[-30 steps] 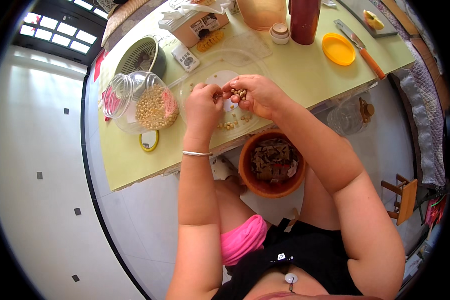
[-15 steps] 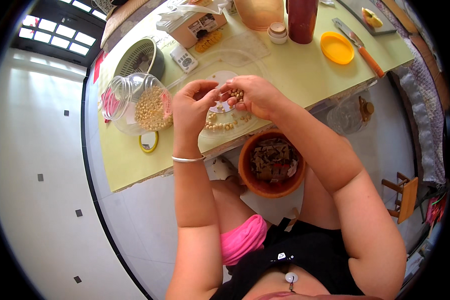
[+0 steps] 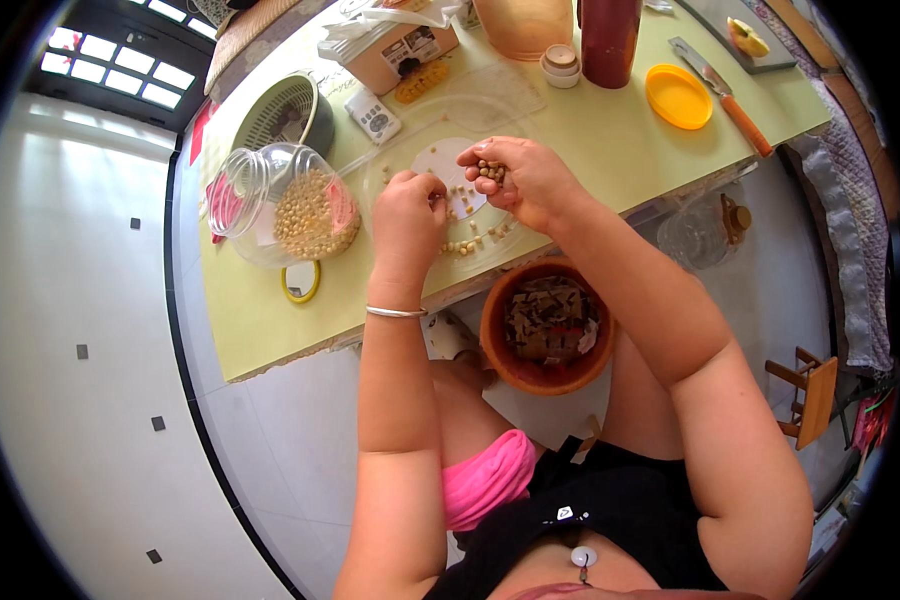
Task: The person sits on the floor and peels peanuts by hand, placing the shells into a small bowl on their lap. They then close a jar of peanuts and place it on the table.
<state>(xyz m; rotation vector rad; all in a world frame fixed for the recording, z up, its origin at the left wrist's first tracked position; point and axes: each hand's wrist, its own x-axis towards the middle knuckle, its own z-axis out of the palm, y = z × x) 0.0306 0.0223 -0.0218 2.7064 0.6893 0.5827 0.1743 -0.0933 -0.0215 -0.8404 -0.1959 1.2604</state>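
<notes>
My right hand (image 3: 530, 180) is turned with its fingers curled round several small round tan seeds (image 3: 490, 172). My left hand (image 3: 408, 215) reaches down over a shallow clear plastic tray (image 3: 378, 175), thumb and fingertips drawn together; whatever they pinch is too small to tell. More pale seeds (image 3: 465, 246) lie scattered on the tray, around a white round patch (image 3: 440, 160). Left of my left hand, a clear plastic jar (image 3: 242, 190) lies tipped on its side, partly filled with the same kind of seeds (image 3: 312, 218).
A brown bin (image 3: 494, 350) holding dark scraps stands between my legs, below the table edge. On the table (image 3: 260, 330) are a grey-green colander (image 3: 318, 130), a white remote (image 3: 372, 115), a dark red flask (image 3: 608, 45), a yellow lid (image 3: 678, 97) and an orange-handled knife (image 3: 742, 122).
My hands, together half a second ago, are now apart. The left has dropped toward the tray; the right has shifted slightly right with its seeds. The whole view has moved a little.
</notes>
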